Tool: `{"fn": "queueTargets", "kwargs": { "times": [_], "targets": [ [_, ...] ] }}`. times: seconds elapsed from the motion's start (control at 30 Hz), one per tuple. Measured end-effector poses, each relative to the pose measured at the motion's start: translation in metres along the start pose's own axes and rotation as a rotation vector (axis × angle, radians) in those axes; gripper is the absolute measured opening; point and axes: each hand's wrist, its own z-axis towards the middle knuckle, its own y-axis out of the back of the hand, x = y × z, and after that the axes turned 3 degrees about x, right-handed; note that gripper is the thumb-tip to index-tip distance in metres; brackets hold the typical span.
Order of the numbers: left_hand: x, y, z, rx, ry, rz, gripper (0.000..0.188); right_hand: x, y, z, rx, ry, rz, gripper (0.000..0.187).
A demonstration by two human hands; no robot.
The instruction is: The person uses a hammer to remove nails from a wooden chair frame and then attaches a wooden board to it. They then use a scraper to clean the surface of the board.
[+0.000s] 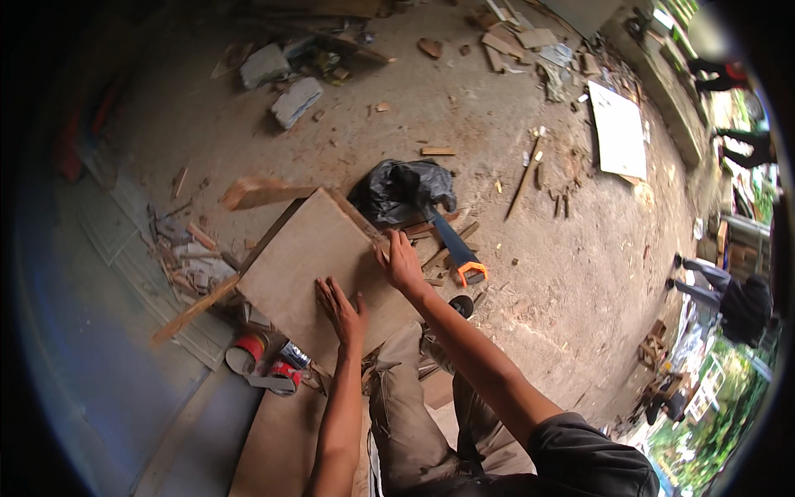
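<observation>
a concrete floor surrounds the square wooden panel, which is before the person's knees. a crumpled black bag lies just beyond it, beside an orange-handled handsaw. the left hand rests open on the panel; the right hand curls at its edge, grip unclear.

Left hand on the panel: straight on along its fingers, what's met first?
The left hand would just slide over the flat light-brown wooden panel beneath it; past the far edge, probably the brown wooden bar, though depth there is unclear.
</observation>
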Motion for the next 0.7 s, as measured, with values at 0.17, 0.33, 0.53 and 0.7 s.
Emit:
{"fn": "queueTargets", "kwargs": {
  "times": [0.17, 0.33, 0.53, 0.7],
  "targets": [
    [-0.073, -0.02, 0.002, 0.197, -0.205, -0.314, 0.049, -0.096, 0.102, -0.071, -0.133, -0.307, 0.314, 0.04],
    [-0.163, -0.028, 0.029, 0.314, -0.232, -0.316, 0.044, -0.183, 0.22, -0.093, -0.28, -0.526, 0.398, 0.031],
    [-0.277, -0.091, 0.093, 0.282, -0.255, -0.215, 0.037, -0.314, 0.326, -0.039, -0.296, -0.674, 0.9, 0.037],
    [-0.368, -0.269, 0.145, 0.342, -0.004, -0.199, 0.03, -0.51, 0.362, 0.069, -0.247, -0.64, 0.963, 0.037]
  ]
}}
